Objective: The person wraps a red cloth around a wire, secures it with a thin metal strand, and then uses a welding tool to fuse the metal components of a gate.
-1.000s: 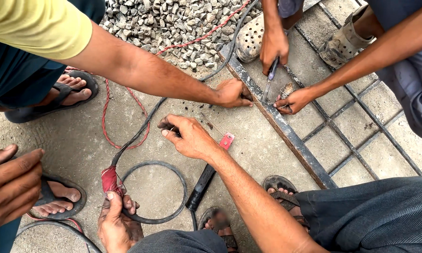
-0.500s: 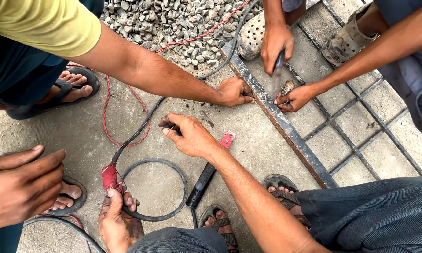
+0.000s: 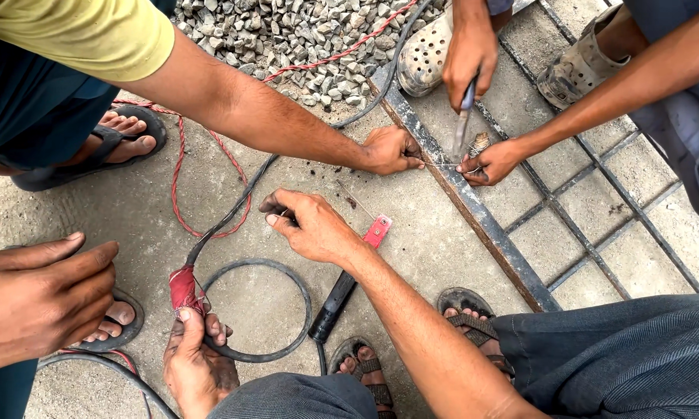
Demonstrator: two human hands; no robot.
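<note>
Nearest the camera, the person's left hand (image 3: 198, 365) is clenched around a black cable (image 3: 233, 213) just below its red-taped joint (image 3: 183, 289). From there the cable forms a loop (image 3: 260, 310) on the concrete floor (image 3: 442, 248) and also runs up towards the gravel. Beyond it, the right hand (image 3: 312, 226) rests knuckles-up beside the cable with its fingers curled and the tips drawn together; what they pinch cannot be made out. A black-handled tool with a red tip (image 3: 341, 289) lies under that forearm. At the left edge are a co-worker's folded hands (image 3: 43, 299). Farther off, another co-worker's hand (image 3: 392, 149) and a third person's hand (image 3: 493, 161) grip a thin wire (image 3: 442, 165) over a steel grid frame (image 3: 481, 221). The gravel pile (image 3: 287, 35) lies behind.
</note>
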